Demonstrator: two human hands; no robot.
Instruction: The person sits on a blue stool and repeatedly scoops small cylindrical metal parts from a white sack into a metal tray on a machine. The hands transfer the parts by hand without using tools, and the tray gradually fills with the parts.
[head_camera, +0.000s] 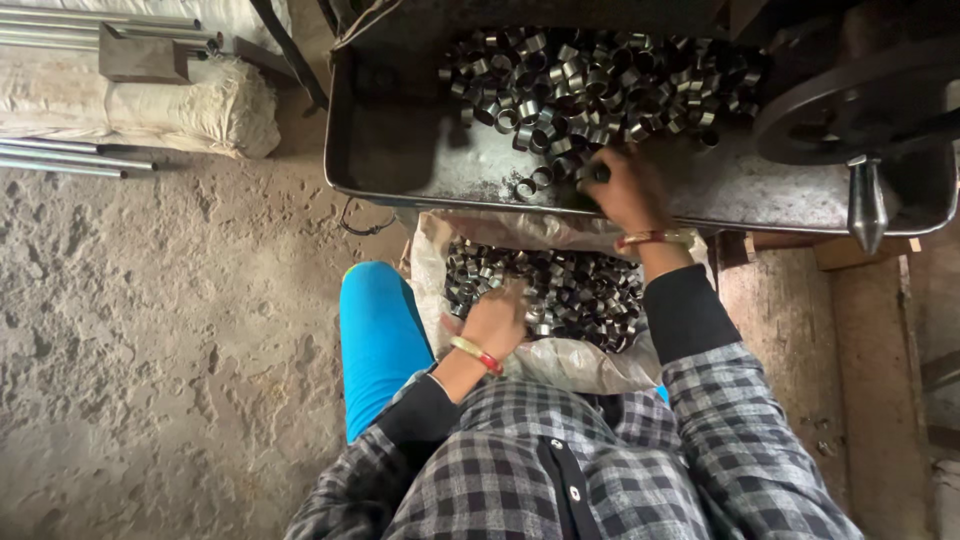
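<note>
The right hand (625, 190), at upper centre of the frame, reaches into the metal tray (400, 150), fingers closed on one ring (597, 172) at the edge of the ring heap (600, 85). Below it, the left hand (495, 320) rests in the sack (560, 360) of rings (580, 290), fingers curled; whether they grip any I cannot tell.

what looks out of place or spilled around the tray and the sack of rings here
Little stands out. A few metal rings lie apart from the main heap on the tray, near the right hand. The left hand rests in the sack; nothing spilled on the floor.
</note>
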